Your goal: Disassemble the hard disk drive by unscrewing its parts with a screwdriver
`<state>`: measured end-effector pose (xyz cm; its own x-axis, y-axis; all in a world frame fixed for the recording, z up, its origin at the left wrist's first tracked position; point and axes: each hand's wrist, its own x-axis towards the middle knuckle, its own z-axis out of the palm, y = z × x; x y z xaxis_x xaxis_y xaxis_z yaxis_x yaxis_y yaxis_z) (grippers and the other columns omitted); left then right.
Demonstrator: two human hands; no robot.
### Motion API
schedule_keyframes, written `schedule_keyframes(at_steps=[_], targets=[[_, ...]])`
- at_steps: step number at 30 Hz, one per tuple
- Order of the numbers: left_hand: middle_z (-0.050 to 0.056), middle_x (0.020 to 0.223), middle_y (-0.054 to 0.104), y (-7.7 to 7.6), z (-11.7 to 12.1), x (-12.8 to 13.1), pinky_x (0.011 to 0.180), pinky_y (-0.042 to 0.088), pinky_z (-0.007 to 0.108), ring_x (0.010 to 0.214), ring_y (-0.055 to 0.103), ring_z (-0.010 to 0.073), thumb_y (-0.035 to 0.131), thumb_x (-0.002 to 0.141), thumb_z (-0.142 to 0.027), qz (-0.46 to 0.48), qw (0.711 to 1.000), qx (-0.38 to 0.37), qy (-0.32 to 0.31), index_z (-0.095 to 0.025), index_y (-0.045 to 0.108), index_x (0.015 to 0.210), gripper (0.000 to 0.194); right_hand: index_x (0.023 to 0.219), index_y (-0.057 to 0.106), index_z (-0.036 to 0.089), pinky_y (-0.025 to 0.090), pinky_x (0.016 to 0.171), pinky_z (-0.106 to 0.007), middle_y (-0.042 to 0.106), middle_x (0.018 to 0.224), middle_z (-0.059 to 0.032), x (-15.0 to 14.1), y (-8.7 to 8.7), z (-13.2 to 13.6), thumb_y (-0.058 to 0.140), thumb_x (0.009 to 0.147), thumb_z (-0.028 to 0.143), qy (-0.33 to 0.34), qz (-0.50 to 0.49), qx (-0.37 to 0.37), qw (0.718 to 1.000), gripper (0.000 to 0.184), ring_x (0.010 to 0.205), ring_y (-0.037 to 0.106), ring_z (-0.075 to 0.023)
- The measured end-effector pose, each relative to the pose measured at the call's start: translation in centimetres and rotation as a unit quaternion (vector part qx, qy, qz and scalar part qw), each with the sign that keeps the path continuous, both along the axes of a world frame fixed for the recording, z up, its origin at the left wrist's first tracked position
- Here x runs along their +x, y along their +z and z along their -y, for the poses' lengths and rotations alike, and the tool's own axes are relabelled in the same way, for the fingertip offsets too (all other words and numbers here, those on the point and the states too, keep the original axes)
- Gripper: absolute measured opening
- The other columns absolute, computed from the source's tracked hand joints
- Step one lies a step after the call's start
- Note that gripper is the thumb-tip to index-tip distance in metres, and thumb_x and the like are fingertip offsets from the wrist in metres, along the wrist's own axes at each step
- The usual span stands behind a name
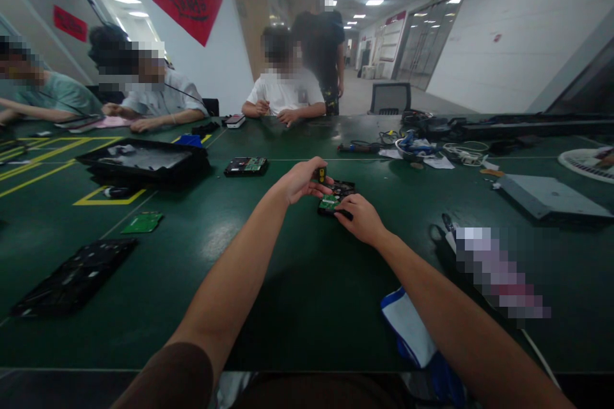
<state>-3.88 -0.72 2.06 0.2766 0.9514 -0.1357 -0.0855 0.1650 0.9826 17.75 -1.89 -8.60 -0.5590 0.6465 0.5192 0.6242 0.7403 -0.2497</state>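
A hard drive point(330, 204) with a green circuit board lies in front of me, mid-table, partly covered by my fingers. My left hand point(303, 183) is closed around a screwdriver point(322, 175) with a black and yellow handle, held upright over the drive; its tip is hidden. At the drive's near right corner, my right hand point(361, 220) pinches a slim dark piece point(344, 213), too small to make out. Just behind the board sits a dark part point(344, 188) of the same cluster.
Another drive point(245, 167), a loose green board point(142, 222) and a black case point(74, 276) lie leftward, before a black tray point(144, 160). Cables point(412, 144), a metal box point(551, 197) and a blue-white cloth point(407, 323) are rightward. Several people are across the table point(288, 281).
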Motion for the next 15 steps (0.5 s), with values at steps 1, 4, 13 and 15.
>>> schedule_keyframes(at_steps=[1, 4, 13, 15], targets=[[0.014, 0.088, 0.071, -0.03, -0.06, -0.04, 0.05, 0.048, 0.028, 0.062, 0.069, 0.0204, 0.062, 0.081, -0.045, -0.011, 1.0, 0.008, 0.009, -0.016, 0.063, 0.088, 0.03, 0.103, 0.074, 0.022, 0.05, 0.09, -0.044, 0.066, 0.104, -0.0101, 0.0, 0.03, 0.02, 0.065, 0.092, 0.03, 0.0, 0.002, 0.0, 1.0, 0.017, 0.1, 0.059, -0.0262], [0.013, 0.086, 0.07, -0.05, -0.14, -0.15, 0.048, 0.045, 0.027, 0.057, 0.066, 0.0178, 0.062, 0.081, -0.045, -0.039, 0.998, 0.033, 0.026, -0.015, 0.066, 0.086, 0.031, 0.103, 0.074, 0.022, 0.05, 0.089, -0.044, 0.066, 0.104, -0.01, 0.01, 0.1, 0.06, 0.065, 0.092, 0.031, -0.001, 0.005, -0.003, 1.0, 0.017, 0.1, 0.058, -0.0261], [0.015, 0.093, 0.071, -0.14, -0.2, -0.17, 0.048, 0.045, 0.028, 0.061, 0.067, 0.0196, 0.059, 0.082, -0.043, -0.009, 1.0, 0.008, 0.009, -0.015, 0.062, 0.089, 0.029, 0.103, 0.074, 0.022, 0.05, 0.088, -0.043, 0.066, 0.104, -0.01, -0.01, 0.04, 0.1, 0.065, 0.092, 0.03, -0.004, 0.003, -0.002, 1.0, 0.017, 0.1, 0.058, -0.0259], [0.013, 0.091, 0.069, -0.18, -0.22, -0.24, 0.049, 0.045, 0.028, 0.06, 0.066, 0.0177, 0.059, 0.083, -0.043, -0.03, 0.999, 0.026, 0.016, -0.014, 0.065, 0.089, 0.031, 0.103, 0.074, 0.022, 0.05, 0.088, -0.043, 0.066, 0.103, -0.0099, -0.03, -0.01, 0.05, 0.065, 0.092, 0.03, -0.004, 0.002, -0.003, 1.0, 0.016, 0.099, 0.058, -0.0257]])
